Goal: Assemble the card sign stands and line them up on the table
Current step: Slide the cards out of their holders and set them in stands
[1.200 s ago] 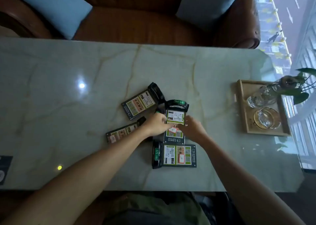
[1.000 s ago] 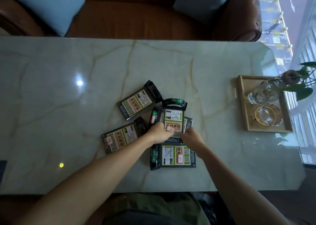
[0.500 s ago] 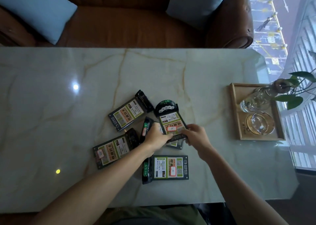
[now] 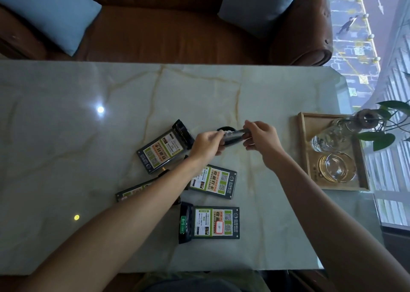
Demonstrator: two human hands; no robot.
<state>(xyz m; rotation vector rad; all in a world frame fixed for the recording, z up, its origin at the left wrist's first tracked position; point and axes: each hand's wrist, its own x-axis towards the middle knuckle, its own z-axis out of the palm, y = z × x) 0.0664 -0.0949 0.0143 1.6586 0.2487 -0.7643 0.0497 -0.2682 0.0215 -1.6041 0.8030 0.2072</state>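
Observation:
I hold one card sign stand (image 4: 233, 136) edge-on above the marble table (image 4: 88, 158), my left hand (image 4: 206, 145) gripping its left end and my right hand (image 4: 261, 138) its right end. Its black base shows behind my fingers. Several other card sign stands lie flat on the table: one tilted at the left (image 4: 165, 148), one under my left forearm (image 4: 214, 182), one mostly hidden by that forearm (image 4: 133, 192), and one nearest me with a green number label on its base (image 4: 210, 224).
A wooden tray (image 4: 306, 156) at the right holds a glass ashtray (image 4: 337, 167) and a glass vase with a green plant (image 4: 332, 136). A brown leather sofa (image 4: 177, 32) with blue cushions stands beyond the table's far edge.
Both hands lifted the card sign stand off the pile and raised it away from me, turning it edge-on. The stand that lay beneath it is now uncovered.

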